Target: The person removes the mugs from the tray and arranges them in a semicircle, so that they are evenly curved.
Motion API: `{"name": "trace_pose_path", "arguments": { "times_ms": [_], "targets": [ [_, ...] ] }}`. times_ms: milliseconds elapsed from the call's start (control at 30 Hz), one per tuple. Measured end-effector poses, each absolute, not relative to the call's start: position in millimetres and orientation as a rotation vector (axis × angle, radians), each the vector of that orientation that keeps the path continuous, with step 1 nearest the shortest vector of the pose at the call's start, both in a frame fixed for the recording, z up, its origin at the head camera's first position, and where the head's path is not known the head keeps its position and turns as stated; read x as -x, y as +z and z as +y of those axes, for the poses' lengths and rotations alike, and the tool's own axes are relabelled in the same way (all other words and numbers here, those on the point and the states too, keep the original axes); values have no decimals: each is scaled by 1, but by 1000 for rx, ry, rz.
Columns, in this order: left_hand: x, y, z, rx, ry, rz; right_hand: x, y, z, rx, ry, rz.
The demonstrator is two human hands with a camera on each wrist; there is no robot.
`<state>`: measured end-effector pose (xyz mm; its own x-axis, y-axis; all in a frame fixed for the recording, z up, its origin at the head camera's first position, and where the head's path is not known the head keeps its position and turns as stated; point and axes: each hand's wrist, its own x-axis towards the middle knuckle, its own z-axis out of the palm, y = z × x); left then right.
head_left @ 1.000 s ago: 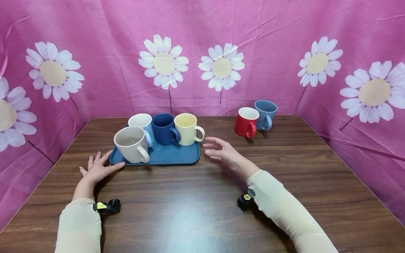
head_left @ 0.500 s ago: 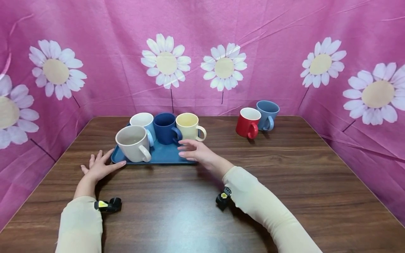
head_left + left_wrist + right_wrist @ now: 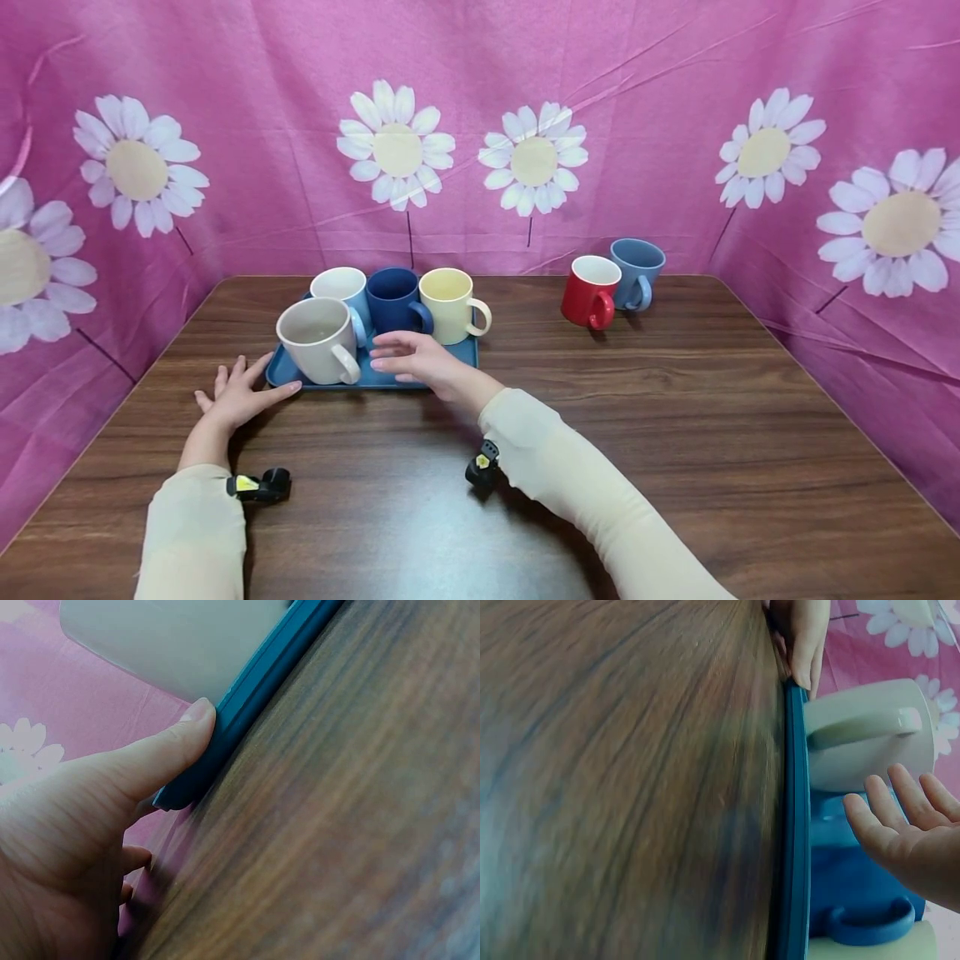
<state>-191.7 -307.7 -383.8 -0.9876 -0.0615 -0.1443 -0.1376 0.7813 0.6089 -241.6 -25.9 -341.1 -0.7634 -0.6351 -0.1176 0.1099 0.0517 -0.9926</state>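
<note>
A blue tray [image 3: 465, 358] carries a large off-white mug [image 3: 309, 343] at its front left, with a light-blue mug [image 3: 358, 302], a navy mug [image 3: 386, 312] and a pale-yellow mug [image 3: 441, 315] behind and to the right. My left hand [image 3: 238, 402] touches the tray's front left corner, thumb against the rim and the other fingers spread. Above the tray, my right hand [image 3: 422, 361] reaches toward the off-white mug's handle, its fingers extended and holding nothing. A small gap separates the fingertips from that handle in the head view. In the right wrist view, the fingers [image 3: 887, 808] are spread apart.
A red mug [image 3: 581, 302] and a grey-blue mug [image 3: 634, 268] stand close together at the back right of the wooden table [image 3: 675, 433]. A pink cloth [image 3: 480, 50] printed with daisies hangs behind the table and along its sides.
My right hand has moved left from beside the tray's right end to over its middle, close to the off-white mug. The left hand has stayed at the tray corner.
</note>
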Motion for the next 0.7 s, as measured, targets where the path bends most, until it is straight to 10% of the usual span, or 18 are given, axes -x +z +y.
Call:
{"name": "trace_pose_path", "arguments": {
  "times_ms": [700],
  "targets": [
    [192, -383, -307, 164, 972, 2866, 236, -342, -73, 347, -1798, 1804]
  ]
}}
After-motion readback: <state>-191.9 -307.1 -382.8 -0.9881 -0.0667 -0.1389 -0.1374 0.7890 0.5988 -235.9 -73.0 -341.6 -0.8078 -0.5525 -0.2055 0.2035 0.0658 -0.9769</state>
